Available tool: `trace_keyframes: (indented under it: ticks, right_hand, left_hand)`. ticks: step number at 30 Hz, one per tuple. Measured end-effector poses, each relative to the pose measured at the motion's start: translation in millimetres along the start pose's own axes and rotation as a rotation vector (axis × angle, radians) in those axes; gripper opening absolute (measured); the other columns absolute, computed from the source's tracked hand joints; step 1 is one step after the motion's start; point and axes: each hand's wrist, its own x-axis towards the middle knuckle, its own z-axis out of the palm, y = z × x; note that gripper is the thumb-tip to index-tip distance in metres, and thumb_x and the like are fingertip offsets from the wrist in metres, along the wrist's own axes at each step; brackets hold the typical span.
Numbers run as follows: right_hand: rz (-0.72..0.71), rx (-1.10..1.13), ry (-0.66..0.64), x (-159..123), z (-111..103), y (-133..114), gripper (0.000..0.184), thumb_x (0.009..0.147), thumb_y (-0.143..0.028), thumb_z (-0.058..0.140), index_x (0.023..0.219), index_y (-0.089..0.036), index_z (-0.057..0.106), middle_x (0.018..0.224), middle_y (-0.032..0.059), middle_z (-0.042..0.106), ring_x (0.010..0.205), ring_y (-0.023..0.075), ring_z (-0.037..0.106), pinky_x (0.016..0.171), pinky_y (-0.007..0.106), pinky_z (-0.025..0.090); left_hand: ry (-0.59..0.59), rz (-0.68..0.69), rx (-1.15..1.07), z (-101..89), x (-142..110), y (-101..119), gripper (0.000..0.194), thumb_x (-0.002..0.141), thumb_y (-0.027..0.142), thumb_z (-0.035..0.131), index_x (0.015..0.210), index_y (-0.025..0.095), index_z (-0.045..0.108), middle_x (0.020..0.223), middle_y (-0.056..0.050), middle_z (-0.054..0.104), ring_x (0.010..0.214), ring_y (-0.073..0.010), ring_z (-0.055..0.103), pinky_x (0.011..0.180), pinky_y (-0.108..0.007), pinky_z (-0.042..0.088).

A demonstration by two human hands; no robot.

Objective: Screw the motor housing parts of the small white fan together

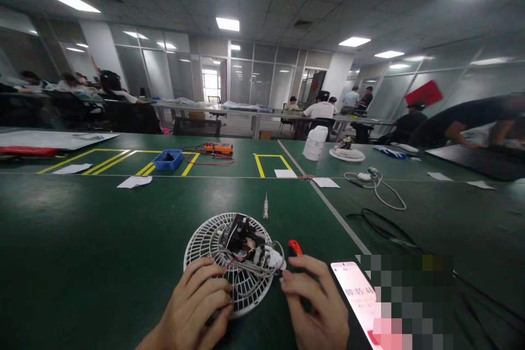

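Note:
A white round fan grille point(197, 240) lies on the green table, with a black fan motor assembly point(238, 234) on top. Grey cable point(262, 272) loops around the motor, and a white plastic part point(274, 257) sits at its right end. My left hand point(200, 301) rests over the grille's near left edge, fingers apart and slightly bent, holding nothing visible. At the right rim, my right hand point(315, 301) has its fingertips drawn together beside the white part and cable; what lies between them is too small to make out. A red-handled tool point(294, 248) lies just beyond it, partly hidden.
A clear-handled screwdriver point(266, 208) lies beyond the grille. Right of my hand is a lit phone point(353, 290). Farther off are a blue bin point(167, 161), an orange multimeter point(219, 147), a white cylindrical part point(315, 143), another grille point(346, 154) and loose cables point(385, 188). People sit or stand beyond.

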Motion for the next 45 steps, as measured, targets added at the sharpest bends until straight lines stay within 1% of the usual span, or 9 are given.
trace_keyframes:
  ticks: [8, 15, 19, 22, 25, 29, 34, 40, 45]
  right_hand:
    - [0.241, -0.224, 0.096, 17, -18, 24, 0.009, 0.091, -0.023, 0.067, 0.084, -0.027, 0.07, 0.12, 0.0086, 0.059, 0.105, 0.0278, 0.064, 0.088, 0.049, 0.056]
    - [0.46, -0.129, -0.049, 21, -23, 37, 0.012, 0.094, -0.031, 0.06, 0.092, -0.025, 0.071, 0.123, 0.0114, 0.055, 0.091, 0.0248, 0.066, 0.059, 0.037, 0.059]
    - [0.415, -0.251, -0.051, 24, -27, 41, 0.012, 0.091, -0.029, 0.058, 0.092, -0.026, 0.069, 0.125, 0.012, 0.055, 0.113, 0.0313, 0.061, 0.086, 0.048, 0.057]
    - [0.46, -0.358, -0.166, 26, -28, 41, 0.018, 0.09, -0.028, 0.052, 0.099, -0.025, 0.068, 0.134, 0.0137, 0.051, 0.123, 0.0321, 0.056, 0.099, 0.051, 0.05]
    - [0.598, -0.429, -0.355, 26, -26, 42, 0.033, 0.091, -0.033, 0.05, 0.118, -0.022, 0.063, 0.139, 0.0166, 0.05, 0.122, 0.0335, 0.056, 0.093, 0.049, 0.051]
    - [0.706, -0.466, -0.528, 22, -25, 45, 0.055, 0.087, -0.037, 0.055, 0.139, -0.016, 0.052, 0.116, 0.018, 0.065, 0.105, 0.0386, 0.063, 0.079, 0.05, 0.05]
    - [0.783, -0.483, -0.621, 23, -25, 45, 0.061, 0.088, -0.034, 0.054, 0.146, -0.017, 0.046, 0.094, 0.0107, 0.069, 0.086, 0.0343, 0.068, 0.07, 0.044, 0.046]
    - [0.839, -0.417, -0.565, 27, -26, 43, 0.066, 0.087, -0.04, 0.055, 0.148, -0.02, 0.041, 0.09, 0.0037, 0.068, 0.076, 0.0271, 0.067, 0.069, 0.041, 0.047]
    - [1.013, 0.226, -0.304, 33, -26, 33, 0.079, 0.075, -0.049, 0.072, 0.142, -0.019, 0.043, 0.081, -0.0015, 0.066, 0.065, 0.0215, 0.064, 0.06, 0.035, 0.049]
  left_hand:
    - [-0.037, 0.013, -0.002, -1.8, -5, -4, 0.019, 0.086, 0.002, 0.055, 0.095, 0.018, 0.063, 0.093, -0.005, 0.072, 0.107, -0.02, 0.064, 0.108, -0.041, 0.042]
    - [-0.027, 0.008, -0.012, -2.3, -3, -1, 0.017, 0.088, 0.002, 0.056, 0.094, 0.016, 0.063, 0.094, -0.006, 0.073, 0.109, -0.0203, 0.063, 0.108, -0.042, 0.042]
    - [0.001, 0.007, 0.0, -2.4, 0, 1, 0.016, 0.089, 0.002, 0.058, 0.095, 0.016, 0.064, 0.092, -0.006, 0.073, 0.106, -0.0199, 0.064, 0.106, -0.041, 0.044]
    - [0.023, -0.005, 0.004, -2.0, 1, 2, 0.018, 0.088, 0.001, 0.06, 0.098, 0.015, 0.065, 0.091, -0.005, 0.073, 0.104, -0.0193, 0.065, 0.105, -0.04, 0.045]
    - [0.033, -0.025, -0.001, -3.2, 2, 3, 0.019, 0.088, 0.0, 0.061, 0.101, 0.014, 0.066, 0.092, -0.005, 0.073, 0.104, -0.0186, 0.064, 0.105, -0.04, 0.045]
    - [0.039, -0.028, 0.008, -6.4, 5, 3, 0.021, 0.087, -0.001, 0.062, 0.102, 0.014, 0.065, 0.092, -0.004, 0.073, 0.101, -0.0175, 0.063, 0.103, -0.038, 0.046]
    - [0.056, -0.034, -0.003, -7.6, 7, 1, 0.022, 0.085, -0.003, 0.062, 0.102, 0.012, 0.065, 0.092, -0.005, 0.073, 0.102, -0.0177, 0.063, 0.102, -0.038, 0.047]
    - [0.078, -0.048, -0.006, -7.0, 9, 3, 0.021, 0.084, -0.002, 0.064, 0.097, 0.014, 0.066, 0.093, -0.004, 0.075, 0.101, -0.0172, 0.063, 0.1, -0.038, 0.048]
    - [0.097, -0.061, 0.002, -6.1, 13, 7, 0.019, 0.083, -0.002, 0.065, 0.09, 0.017, 0.066, 0.086, -0.001, 0.075, 0.091, -0.0153, 0.065, 0.098, -0.038, 0.049]
